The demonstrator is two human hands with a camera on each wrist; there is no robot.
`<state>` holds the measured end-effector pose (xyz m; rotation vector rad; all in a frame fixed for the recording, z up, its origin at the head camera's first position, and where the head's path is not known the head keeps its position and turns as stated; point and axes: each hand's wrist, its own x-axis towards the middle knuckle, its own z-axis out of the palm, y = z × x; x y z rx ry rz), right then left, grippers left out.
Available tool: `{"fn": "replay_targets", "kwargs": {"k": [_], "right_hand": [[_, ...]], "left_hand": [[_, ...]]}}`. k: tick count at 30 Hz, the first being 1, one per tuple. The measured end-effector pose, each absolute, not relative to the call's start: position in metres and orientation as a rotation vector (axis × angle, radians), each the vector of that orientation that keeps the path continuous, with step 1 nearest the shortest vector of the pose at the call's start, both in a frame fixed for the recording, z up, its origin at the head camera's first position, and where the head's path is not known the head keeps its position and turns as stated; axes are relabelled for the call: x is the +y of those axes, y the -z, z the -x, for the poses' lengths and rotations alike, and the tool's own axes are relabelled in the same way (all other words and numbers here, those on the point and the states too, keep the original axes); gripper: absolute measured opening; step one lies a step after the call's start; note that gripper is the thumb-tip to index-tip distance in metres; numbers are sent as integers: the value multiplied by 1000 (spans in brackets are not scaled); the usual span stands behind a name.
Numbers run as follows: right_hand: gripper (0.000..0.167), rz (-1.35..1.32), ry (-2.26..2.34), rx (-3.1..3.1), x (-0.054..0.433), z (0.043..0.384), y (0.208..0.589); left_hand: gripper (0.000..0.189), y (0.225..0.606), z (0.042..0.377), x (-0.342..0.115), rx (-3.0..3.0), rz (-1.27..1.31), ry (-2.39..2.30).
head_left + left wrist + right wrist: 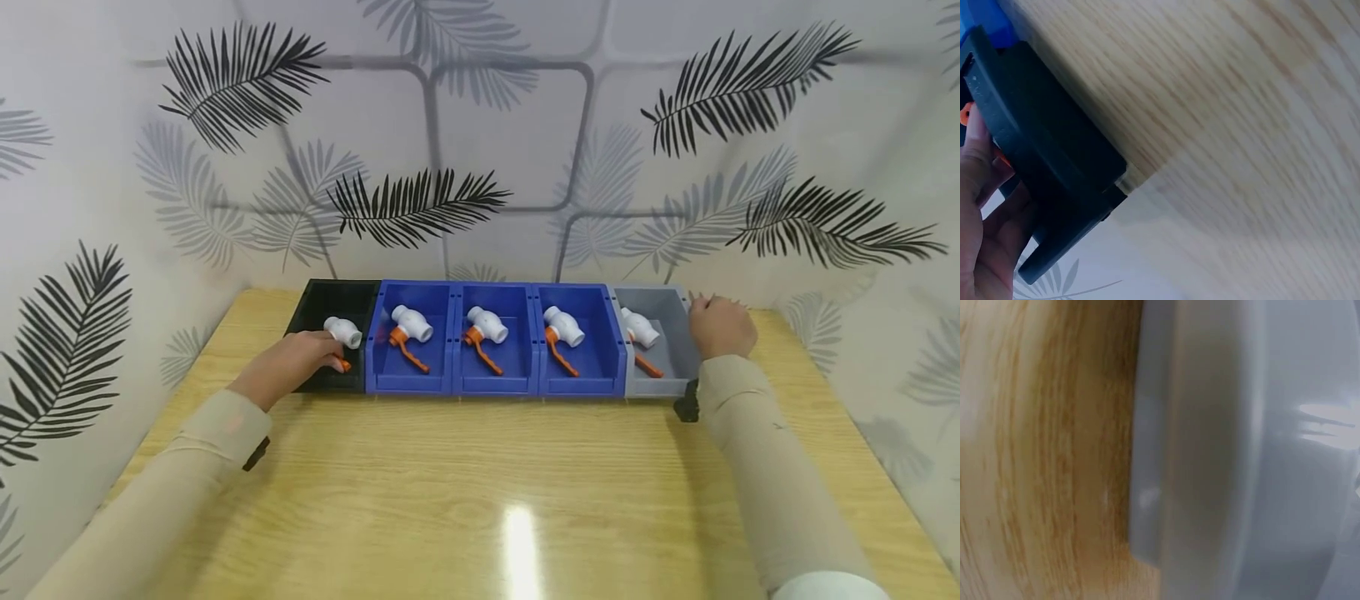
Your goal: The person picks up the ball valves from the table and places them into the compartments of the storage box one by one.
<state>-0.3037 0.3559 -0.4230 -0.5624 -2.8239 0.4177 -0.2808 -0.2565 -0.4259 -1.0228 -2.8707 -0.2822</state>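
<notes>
In the black bin at the row's left end lies a white ball valve with an orange lever. My left hand reaches over the bin's left side and pinches the lever. The left wrist view shows the thumb against orange plastic behind the black bin's front wall. At the opposite end, my right hand grips the right side wall of the grey bin. Inside that bin rests another ball valve, its lever pointing front right. The right hand is outside the right wrist view.
Three blue bins stand side by side between the black and grey ones, each holding a white valve with an orange lever. The row sits at the back of a wooden table, before a leaf-patterned wall covering.
</notes>
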Motion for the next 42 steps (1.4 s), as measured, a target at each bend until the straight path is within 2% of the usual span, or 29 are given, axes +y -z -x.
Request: {"fn": "replay_targets", "kwargs": {"k": [5,10,17,29,36,42], "right_hand": [[51,549,-418,-2820,357,305,427],[51,541,-432,-2808,356,306,427],[50,557,-436,-2811,356,308,427],[51,528,-447,-2805,355,307,427],[50,528,-452,-2807,355,307,429],[50,527,-422,-2782,360,308,430]], "left_hand": [[4,425,280,-257,-2903,1030,224],[11,426,277,-261,-2847,1088,197],[19,423,275,-256,-2930,977,-34],[13,428,271,-254,-2795,833,-175],[16,430,270,-252,-2744,850,-385],[22,431,272,-253,-2742,883,-365]]}}
